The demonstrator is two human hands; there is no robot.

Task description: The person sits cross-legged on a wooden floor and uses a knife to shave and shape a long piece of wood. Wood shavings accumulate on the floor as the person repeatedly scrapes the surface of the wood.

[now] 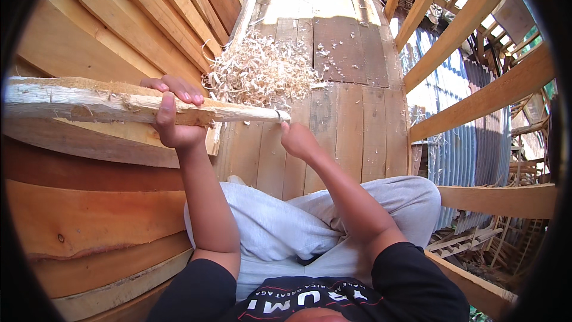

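the pale, rough-hewn wooden pole tapers to its right end.

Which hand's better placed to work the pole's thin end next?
Right, probably: the right hand is right at the thin end, while the left hand grips the wooden pole farther back.

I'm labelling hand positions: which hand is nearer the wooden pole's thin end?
Right. The right hand is right by the thin end; the left hand grips the wooden pole farther back, toward its thicker part.
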